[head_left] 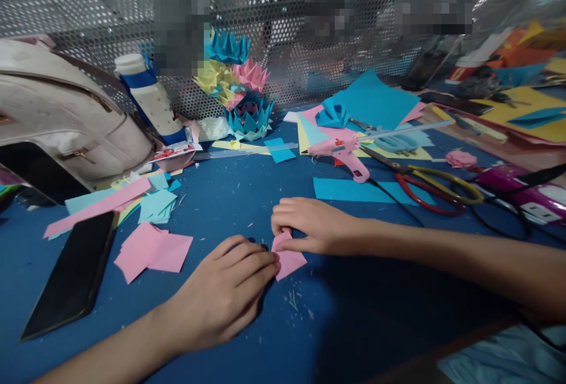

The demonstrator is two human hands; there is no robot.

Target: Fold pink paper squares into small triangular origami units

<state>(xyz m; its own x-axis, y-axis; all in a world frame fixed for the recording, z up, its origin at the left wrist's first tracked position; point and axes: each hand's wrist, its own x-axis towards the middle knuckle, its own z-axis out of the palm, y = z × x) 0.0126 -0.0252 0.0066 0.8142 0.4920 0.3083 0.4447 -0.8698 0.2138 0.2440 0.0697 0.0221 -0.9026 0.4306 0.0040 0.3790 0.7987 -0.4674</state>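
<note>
From my end I see a flat dark-blue tabletop (212,207) bearing a black rectangular smartphone (73,281), overlapping pink paper squares (141,248) and a bright-blue paper strip (338,190).

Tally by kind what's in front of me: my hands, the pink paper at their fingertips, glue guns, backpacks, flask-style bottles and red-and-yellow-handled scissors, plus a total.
Hands: 2, left hand and right hand
Pink paper: 1
Pink glue gun: 1
White backpack: 1
Flask-style bottle: 1
Red-and-yellow-handled scissors: 1
Total: 7
</note>
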